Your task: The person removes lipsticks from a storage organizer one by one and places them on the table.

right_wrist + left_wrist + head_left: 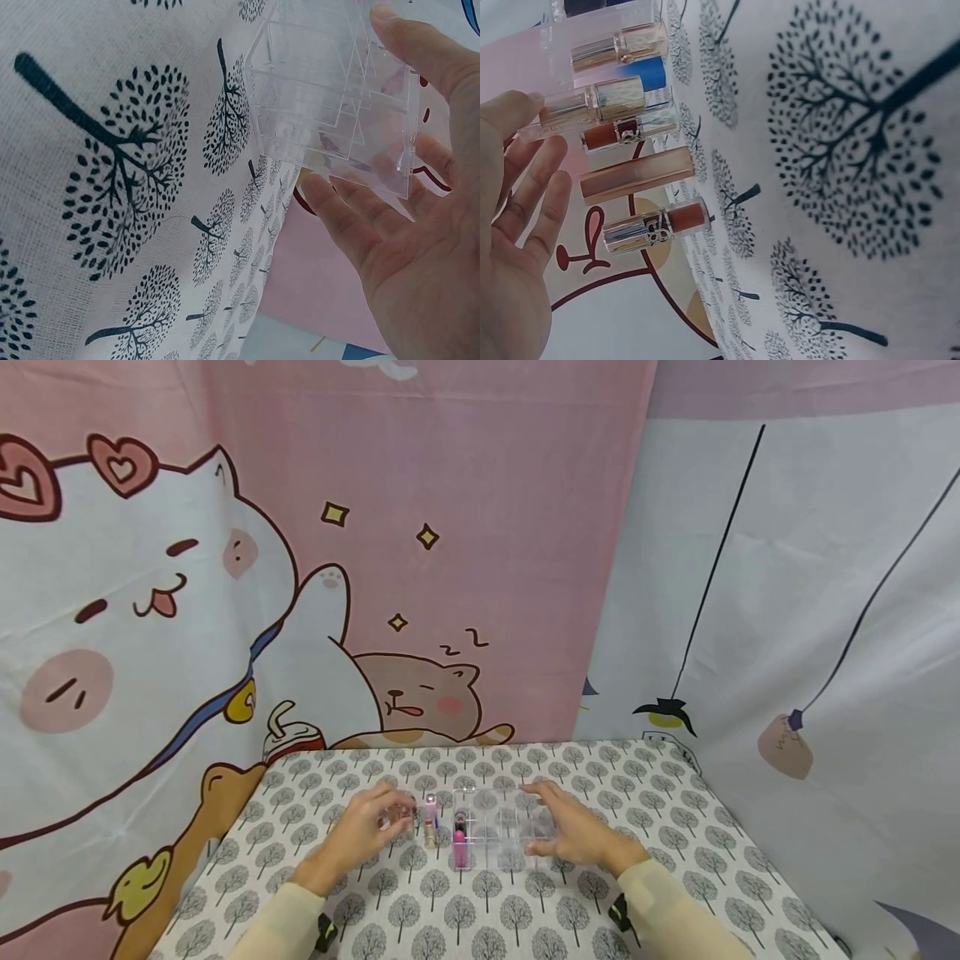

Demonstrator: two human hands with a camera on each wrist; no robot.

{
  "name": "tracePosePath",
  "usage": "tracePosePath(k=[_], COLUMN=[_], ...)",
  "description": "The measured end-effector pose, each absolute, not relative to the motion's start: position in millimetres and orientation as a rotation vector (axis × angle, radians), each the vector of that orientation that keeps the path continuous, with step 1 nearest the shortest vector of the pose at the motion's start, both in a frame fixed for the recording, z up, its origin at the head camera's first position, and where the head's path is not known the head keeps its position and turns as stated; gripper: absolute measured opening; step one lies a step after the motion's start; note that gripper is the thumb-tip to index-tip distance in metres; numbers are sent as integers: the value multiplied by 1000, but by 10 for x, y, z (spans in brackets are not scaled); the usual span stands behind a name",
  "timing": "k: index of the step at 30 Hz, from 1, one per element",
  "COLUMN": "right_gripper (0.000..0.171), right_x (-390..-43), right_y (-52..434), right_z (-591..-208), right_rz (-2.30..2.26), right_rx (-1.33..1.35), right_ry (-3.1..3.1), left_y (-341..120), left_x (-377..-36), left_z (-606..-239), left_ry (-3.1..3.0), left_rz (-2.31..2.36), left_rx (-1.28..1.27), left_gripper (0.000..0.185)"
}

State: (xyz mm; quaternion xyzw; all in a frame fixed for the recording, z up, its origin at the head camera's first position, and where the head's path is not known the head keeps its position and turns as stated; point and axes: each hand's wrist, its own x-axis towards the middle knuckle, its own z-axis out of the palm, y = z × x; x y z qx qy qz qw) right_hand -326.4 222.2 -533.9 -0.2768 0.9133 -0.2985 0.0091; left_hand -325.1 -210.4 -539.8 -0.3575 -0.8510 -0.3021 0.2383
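My left hand (360, 822) pinches the top of a gold lipstick tube with a clear end (615, 101), thumb on one side and fingers on the other. Around it in the left wrist view stand a gold tube (619, 48), a red-brown clear tube (604, 136), a rose-brown tube (637, 175) and a silver-and-clear tube (656, 229). My right hand (573, 831) holds the right end of a clear compartment organizer (300, 142), its thumb and fingers spread across opposite sides. A bright pink tube (460, 850) and a dark-topped one (461, 820) stand in the organizer's left compartments.
Between the left hand and the organizer stand a pink tube (431, 806) and a small gold-toned tube (430, 835). A tree-print cloth (480, 914) covers the table. Behind it hangs a cartoon-printed curtain (510, 568), meeting the table's back edge.
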Motion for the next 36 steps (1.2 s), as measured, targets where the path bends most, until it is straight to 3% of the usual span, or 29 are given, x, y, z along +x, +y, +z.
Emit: tracePosePath(k=[36], right_gripper=[104], right_x=[-3260], right_y=[2230], right_z=[-5338], right_rz=[-923], right_rx=[-854], right_ry=[2849], left_y=[-2102], left_x=[-3287], left_z=[-5545], left_ry=[-2486], left_rz=[-850], left_rx=[-951], left_gripper=[31])
